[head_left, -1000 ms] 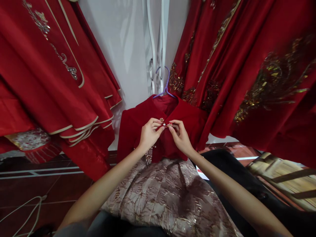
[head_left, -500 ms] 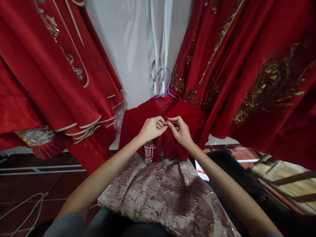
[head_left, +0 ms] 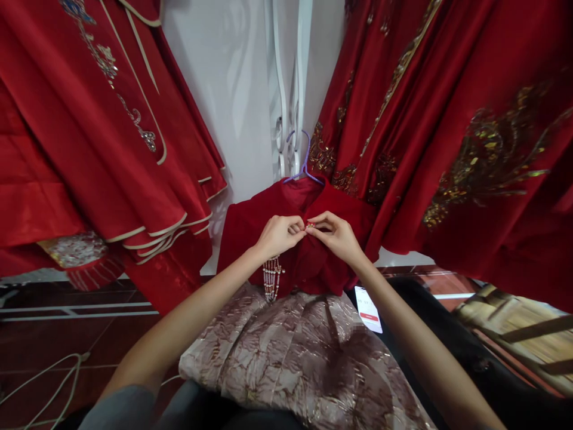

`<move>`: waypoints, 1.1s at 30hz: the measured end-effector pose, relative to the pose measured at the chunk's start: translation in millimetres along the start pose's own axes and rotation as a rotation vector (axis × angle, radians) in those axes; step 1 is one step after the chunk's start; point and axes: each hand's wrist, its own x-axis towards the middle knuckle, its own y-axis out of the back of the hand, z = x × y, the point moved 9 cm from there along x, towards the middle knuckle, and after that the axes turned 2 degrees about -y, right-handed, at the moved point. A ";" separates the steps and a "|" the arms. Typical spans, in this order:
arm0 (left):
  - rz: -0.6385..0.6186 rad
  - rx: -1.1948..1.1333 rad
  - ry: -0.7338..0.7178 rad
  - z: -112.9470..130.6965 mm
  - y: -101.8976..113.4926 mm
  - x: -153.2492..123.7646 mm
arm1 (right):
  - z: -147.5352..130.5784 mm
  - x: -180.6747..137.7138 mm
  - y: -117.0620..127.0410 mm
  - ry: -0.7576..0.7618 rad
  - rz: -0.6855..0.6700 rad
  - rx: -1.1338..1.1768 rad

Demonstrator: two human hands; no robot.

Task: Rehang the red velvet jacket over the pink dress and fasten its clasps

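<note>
A dark red velvet jacket (head_left: 250,221) hangs on a purple hanger (head_left: 303,162) in the middle of the view. My left hand (head_left: 277,234) and my right hand (head_left: 336,234) meet at its front, just below the collar. Both pinch a small jewelled clasp (head_left: 310,225) between fingertips, mostly hidden by the fingers. A beaded tassel (head_left: 271,279) dangles below my left hand. Under the jacket spreads a pale gold brocade skirt (head_left: 290,352), lying towards me.
Red embroidered gowns hang at left (head_left: 89,149) and right (head_left: 447,131) against a white wall with a white scrolled rail (head_left: 289,89). A white tag (head_left: 369,309) shows beside the skirt. A cord (head_left: 40,382) lies on the dark red floor; wooden planks (head_left: 519,322) at right.
My hands have drawn closer together over the clasp, hiding it more. The beaded tassel has come into sight below my left hand. The view has tilted slightly, and the white tag now shows.
</note>
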 end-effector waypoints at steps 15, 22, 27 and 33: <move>0.232 0.184 0.117 15.9 -17.2 -16.2 | 17.8 -8.1 -9.7 0.019 0.074 0.136; 0.548 -0.381 0.375 -29.6 -36.5 -69.3 | 46.6 -68.7 20.2 -0.222 -0.026 -0.006; 0.416 -0.389 0.364 -30.2 -47.8 -45.9 | 8.2 -78.4 53.7 -0.253 -0.005 -0.072; 0.263 -0.371 0.354 -28.0 -76.1 -24.7 | -45.4 -88.0 35.7 -0.133 -0.068 0.011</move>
